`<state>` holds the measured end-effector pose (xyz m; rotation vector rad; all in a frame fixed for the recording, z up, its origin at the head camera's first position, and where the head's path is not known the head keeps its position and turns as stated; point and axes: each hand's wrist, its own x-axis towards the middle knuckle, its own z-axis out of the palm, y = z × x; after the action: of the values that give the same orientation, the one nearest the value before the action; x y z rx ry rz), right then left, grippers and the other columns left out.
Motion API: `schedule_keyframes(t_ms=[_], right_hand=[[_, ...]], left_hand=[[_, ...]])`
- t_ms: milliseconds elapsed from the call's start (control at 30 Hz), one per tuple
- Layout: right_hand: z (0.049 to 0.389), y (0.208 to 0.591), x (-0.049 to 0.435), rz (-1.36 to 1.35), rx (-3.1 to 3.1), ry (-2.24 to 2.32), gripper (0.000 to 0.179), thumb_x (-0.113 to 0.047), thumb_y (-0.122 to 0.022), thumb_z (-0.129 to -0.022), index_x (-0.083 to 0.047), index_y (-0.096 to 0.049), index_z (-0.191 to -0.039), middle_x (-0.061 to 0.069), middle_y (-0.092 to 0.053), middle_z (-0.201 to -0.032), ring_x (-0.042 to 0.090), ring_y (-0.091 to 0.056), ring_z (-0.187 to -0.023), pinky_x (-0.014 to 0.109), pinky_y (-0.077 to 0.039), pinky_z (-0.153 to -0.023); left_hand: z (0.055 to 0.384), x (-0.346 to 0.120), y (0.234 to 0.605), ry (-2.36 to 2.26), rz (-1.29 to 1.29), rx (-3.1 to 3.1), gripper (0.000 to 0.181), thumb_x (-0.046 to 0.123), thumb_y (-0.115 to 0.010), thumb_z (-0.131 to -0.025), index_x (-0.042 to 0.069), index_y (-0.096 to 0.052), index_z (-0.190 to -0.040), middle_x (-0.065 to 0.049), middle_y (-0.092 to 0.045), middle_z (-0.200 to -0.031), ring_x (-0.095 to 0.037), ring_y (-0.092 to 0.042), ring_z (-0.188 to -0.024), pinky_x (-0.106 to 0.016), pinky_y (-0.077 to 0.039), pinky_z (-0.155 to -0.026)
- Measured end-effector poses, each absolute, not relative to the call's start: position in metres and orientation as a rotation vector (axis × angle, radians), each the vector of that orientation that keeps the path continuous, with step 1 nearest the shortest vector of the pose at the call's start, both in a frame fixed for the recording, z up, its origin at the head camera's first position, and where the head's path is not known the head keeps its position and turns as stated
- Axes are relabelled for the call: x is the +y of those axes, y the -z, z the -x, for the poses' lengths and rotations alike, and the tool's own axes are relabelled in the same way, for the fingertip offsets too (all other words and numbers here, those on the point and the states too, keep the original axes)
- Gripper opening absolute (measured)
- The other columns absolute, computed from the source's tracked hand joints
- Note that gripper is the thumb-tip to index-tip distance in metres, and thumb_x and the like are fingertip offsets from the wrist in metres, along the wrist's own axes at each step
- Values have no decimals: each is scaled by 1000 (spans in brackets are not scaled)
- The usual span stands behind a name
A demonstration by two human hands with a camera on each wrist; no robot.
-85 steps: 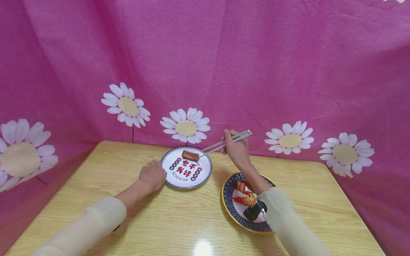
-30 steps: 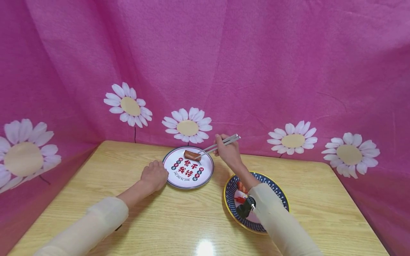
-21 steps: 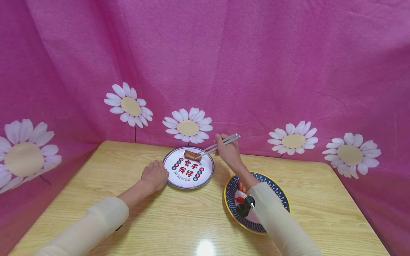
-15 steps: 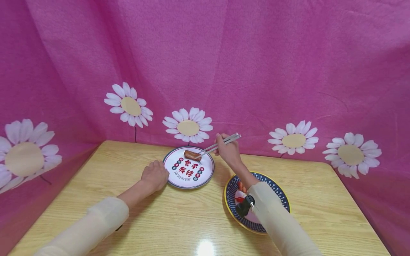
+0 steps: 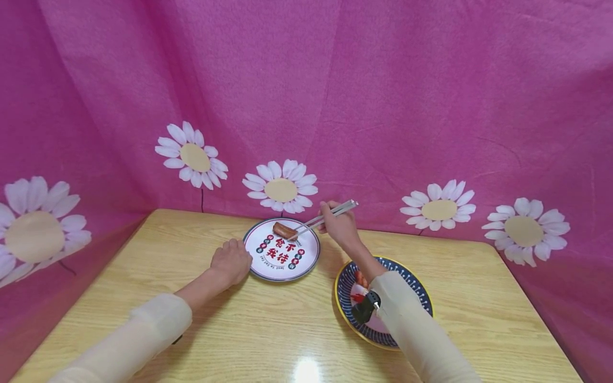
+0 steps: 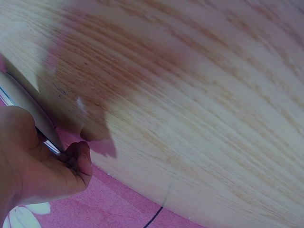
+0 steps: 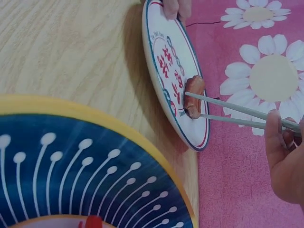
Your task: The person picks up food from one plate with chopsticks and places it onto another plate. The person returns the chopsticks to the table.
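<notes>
A round white plate [image 5: 306, 255] with red characters and a blue-edged rim stands near the table's back edge. My left hand [image 5: 232, 261] grips its left rim, thumb and curled fingers at the edge [image 6: 52, 147] in the left wrist view. On the plate's far part lies a brown sausage [image 5: 284, 231]. My right hand [image 5: 341, 226] holds a pair of metal chopsticks [image 5: 313, 222] over the plate's right side. In the right wrist view, the tips of the chopsticks [image 7: 237, 109] are at the sausage [image 7: 194, 95], one across its middle and one by its end.
A deep blue-patterned bowl [image 5: 341, 295] with a yellow rim stands at the right, under my right forearm. Red-orange food pieces [image 5: 361, 279] show in it, partly hidden by the sleeve and a black wrist device [image 5: 369, 306]. A pink flowered cloth [image 5: 373, 106] hangs behind the table.
Since the earliest frame my right hand has moved left, bringing the chopstick tips further over the sausage. In the last half second the sausage and chopsticks have shifted slightly left. My left hand stays put.
</notes>
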<state>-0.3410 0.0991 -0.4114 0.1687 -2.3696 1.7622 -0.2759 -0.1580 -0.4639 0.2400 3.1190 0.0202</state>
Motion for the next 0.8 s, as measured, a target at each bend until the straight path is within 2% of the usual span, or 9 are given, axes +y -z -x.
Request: schedule_keyframes(t_ms=[267, 433, 567, 667, 800], right_hand=[[337, 414, 92, -279, -2347, -1640, 37, -23, -49, -105, 2, -63, -82, 9, -59, -60, 16, -60, -50, 45, -57, -56], [333, 413, 91, -307, -2297, -1570, 42, -24, -47, -106, 2, -62, -77, 7, -56, -53, 20, -59, -45, 33, -53, -45], [329, 409, 94, -293, -2258, -1612, 44, -23, -47, -106, 7, -62, -78, 13, -58, -56, 15, -57, -42, 30, -51, -42], [327, 408, 99, -277, -2247, -1642, 44, -24, -46, -106, 7, -61, -79, 20, -60, -60, 15, -57, -42, 35, -53, -44], [324, 408, 105, -264, -2235, -1660, 44, -25, -46, -106, 7, -61, -79, 22, -61, -62, 16, -58, -42, 43, -54, -46]], left_hand=[[275, -157, 463, -20, -236, 3112, 35, 21, -42, -103, -13, -51, -98, -19, -44, -86, -32, -49, -84, -46, -50, -74], [274, -156, 462, -17, -238, 3110, 35, 20, -42, -103, -14, -51, -98, -19, -44, -86, -32, -49, -84, -46, -50, -74], [275, -156, 461, 7, -242, 3111, 36, 21, -42, -103, -14, -51, -99, -18, -44, -86, -32, -49, -84, -45, -50, -74], [276, -157, 460, 19, -242, 3106, 36, 21, -42, -103, -14, -51, -100, -18, -44, -86, -31, -49, -83, -45, -50, -74], [276, -157, 462, 31, -228, 3093, 37, 22, -42, -104, -14, -51, -101, -17, -43, -86, -30, -48, -83, -44, -50, -73]])
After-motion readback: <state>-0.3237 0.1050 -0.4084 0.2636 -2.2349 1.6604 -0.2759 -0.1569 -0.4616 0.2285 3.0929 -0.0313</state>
